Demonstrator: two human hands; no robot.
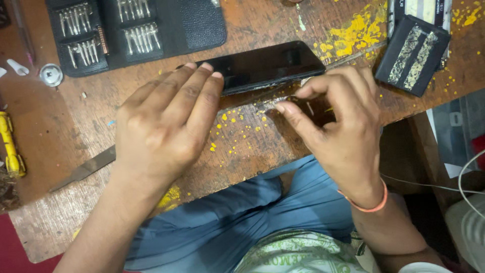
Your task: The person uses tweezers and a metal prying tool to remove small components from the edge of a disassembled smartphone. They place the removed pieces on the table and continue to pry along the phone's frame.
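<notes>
The fingertips of the left hand (164, 121) lie flat and nearly straight on the near left end of the slim black smartphone with a glossy glass face (265, 65), pressing it down rather than gripping it; the fingers are extended side by side and close around nothing. The right hand (336, 131) is curled, its thumb and forefinger pinched close together just beside the phone's near long edge, toward its right end. Something small and thin may sit between those fingertips, but the shadow there is too deep to tell.

The phone lies face up and slightly slanted on the worn brown wooden tabletop spattered with yellow paint (242, 136), its right end a little farther from the person.

For work along that edge to go well, the flat hand should keep even pressure so the smooth case does not slide on the rough wood, while the pinching fingers act lightly and parallel to the seam.

Beyond the phone lies an open black fabric case of small steel screwdriver bits (126, 33). A flat grey metal blade (83, 169) rests left of the left wrist, and a black padded block with two speckled strips (413, 54) sits far right.
</notes>
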